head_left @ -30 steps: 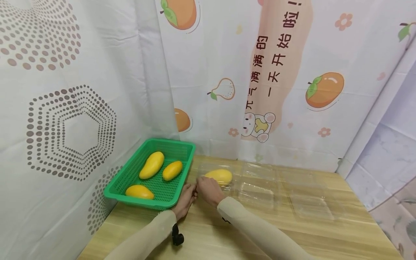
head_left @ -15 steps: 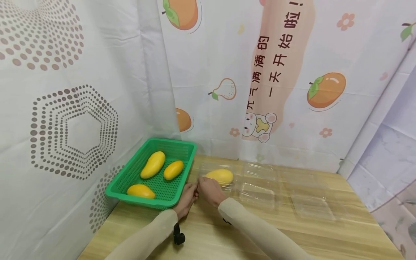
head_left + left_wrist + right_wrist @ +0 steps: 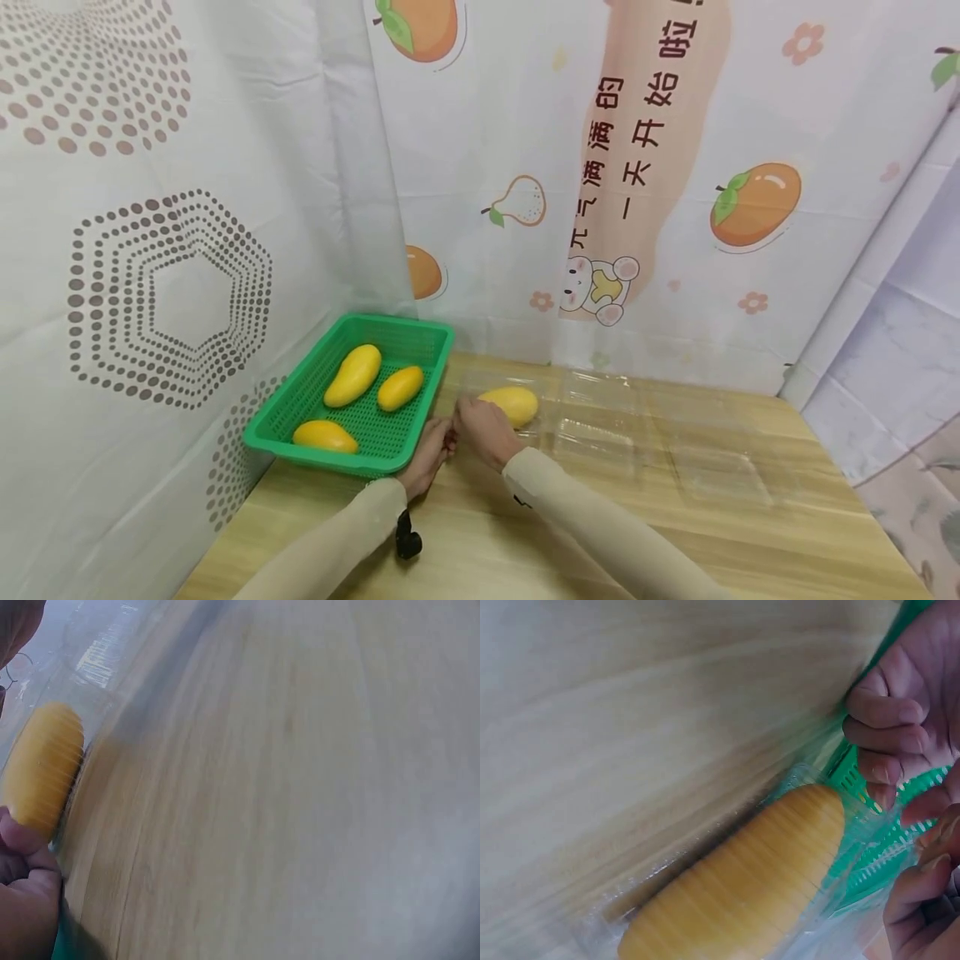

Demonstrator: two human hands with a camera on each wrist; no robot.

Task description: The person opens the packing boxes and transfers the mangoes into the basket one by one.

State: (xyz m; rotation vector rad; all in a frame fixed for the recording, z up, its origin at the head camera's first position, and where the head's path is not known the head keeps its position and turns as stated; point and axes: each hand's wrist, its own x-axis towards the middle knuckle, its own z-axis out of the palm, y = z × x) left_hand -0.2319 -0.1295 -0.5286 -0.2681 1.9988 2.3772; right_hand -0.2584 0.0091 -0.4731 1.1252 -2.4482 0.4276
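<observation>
A yellow mango (image 3: 519, 406) lies inside a clear plastic box (image 3: 607, 926) on the table, just right of the green basket. My right hand (image 3: 483, 432) is at the box's left end, fingers curled, pinching its edge. Close beside it, my left hand (image 3: 426, 458) holds the near left corner between thumb and curled fingers, its wrist by the basket. In the right wrist view the mango (image 3: 742, 881) shows through ridged plastic, with the left hand (image 3: 904, 712) at upper right. The fingertips' exact contact with the thin plastic is partly hidden.
The green basket (image 3: 262, 442) stands at the left with three mangoes (image 3: 352, 377) in it. Right of the filled box stand two more clear plastic boxes (image 3: 596, 437), (image 3: 720, 475), both spread open. A printed curtain (image 3: 480, 275) hangs behind the wooden table (image 3: 480, 550).
The head view has shifted slightly. Both hands stay at the left end of the box, and the mangoes and basket keep their places.
</observation>
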